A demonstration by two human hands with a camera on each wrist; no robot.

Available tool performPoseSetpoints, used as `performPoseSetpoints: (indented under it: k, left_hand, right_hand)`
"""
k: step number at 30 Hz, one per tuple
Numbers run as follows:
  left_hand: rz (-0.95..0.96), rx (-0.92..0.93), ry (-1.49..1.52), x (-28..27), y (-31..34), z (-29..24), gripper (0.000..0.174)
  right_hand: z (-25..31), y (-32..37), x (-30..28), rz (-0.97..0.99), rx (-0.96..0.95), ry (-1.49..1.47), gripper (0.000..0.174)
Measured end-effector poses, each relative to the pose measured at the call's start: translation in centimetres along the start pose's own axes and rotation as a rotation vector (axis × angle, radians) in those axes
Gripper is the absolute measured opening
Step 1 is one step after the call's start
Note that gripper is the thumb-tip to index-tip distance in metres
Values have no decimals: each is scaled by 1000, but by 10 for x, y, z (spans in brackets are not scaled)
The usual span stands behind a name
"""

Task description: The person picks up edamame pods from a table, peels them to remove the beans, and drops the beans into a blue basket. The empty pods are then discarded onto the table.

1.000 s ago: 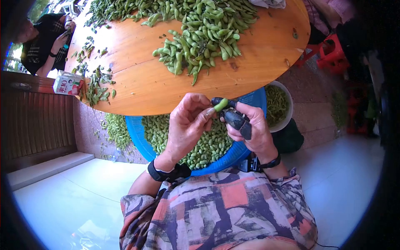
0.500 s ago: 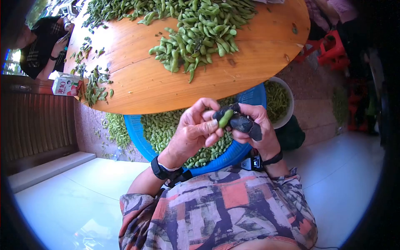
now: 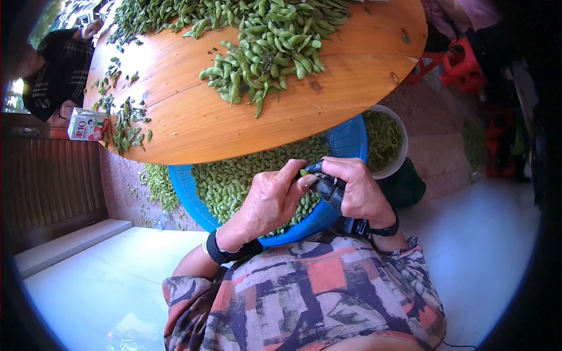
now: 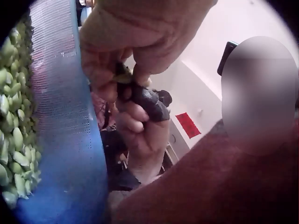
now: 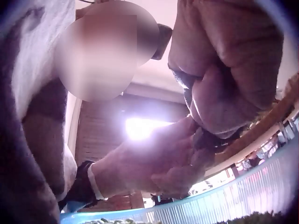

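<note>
Over the blue basket (image 3: 205, 217) of shelled green beans (image 3: 225, 193), both hands meet at a green bean pod (image 3: 304, 172). The left hand (image 3: 266, 199) pinches one end between thumb and forefinger. Black coverings (image 3: 328, 190) wrap the thumb and forefinger of the right hand (image 3: 363, 193), which grips the pod from the other side. In the left wrist view, a bit of the pod (image 4: 122, 77) shows between the left fingers and the dark-covered right thumb. Most of the pod is hidden by the fingers. Seen from the right wrist, the left hand (image 5: 154, 163) touches the covered right fingertips.
Beyond the basket, a wooden table (image 3: 175, 128) bears a large heap of pods (image 3: 275, 47) and scattered leafy bits (image 3: 129, 126). A carton (image 3: 88, 124) stands at its left edge. To the right are a white bucket (image 3: 403, 146) of pods and red stools (image 3: 462, 64). Another person (image 3: 58, 70) is at far left.
The pod, visible at length between the hands before, is now mostly covered by the fingers. Both hands have drawn together and moved slightly lower. The person at far left has shifted their arms.
</note>
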State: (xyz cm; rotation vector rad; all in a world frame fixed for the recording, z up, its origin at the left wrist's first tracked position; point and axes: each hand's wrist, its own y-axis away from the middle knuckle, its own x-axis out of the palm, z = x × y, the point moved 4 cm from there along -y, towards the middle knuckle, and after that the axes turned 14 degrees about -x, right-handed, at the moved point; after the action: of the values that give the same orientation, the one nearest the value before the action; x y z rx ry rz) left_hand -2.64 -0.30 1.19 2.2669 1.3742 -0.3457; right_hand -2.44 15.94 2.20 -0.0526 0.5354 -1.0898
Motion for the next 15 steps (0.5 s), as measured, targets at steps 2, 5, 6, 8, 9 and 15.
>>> performPoseSetpoints:
  k: [2, 5, 6, 8, 9, 15]
  left_hand:
    - [3, 5, -191, 1, 2, -2, 25]
    - [151, -19, -236, -1, 2, 8, 32]
    - [151, -19, -237, -4, 1, 8, 32]
    - [422, -283, 249, -4, 2, 16, 39]
    - [489, -383, 413, -4, 4, 20, 42]
    - [352, -485, 1158, 18, -1, 32, 39]
  right_hand:
    - [-2, 0, 0, 54, 7, 24, 14]
    - [-9, 3, 3, 44, -54, 24, 14]
    - [-8, 3, 3, 44, -54, 23, 14]
    - [-8, 4, 6, 70, 54, -25, 15]
    - [-7, 4, 10, 67, 55, -24, 15]
    - [1, 3, 40, -203, 6, 239, 27]
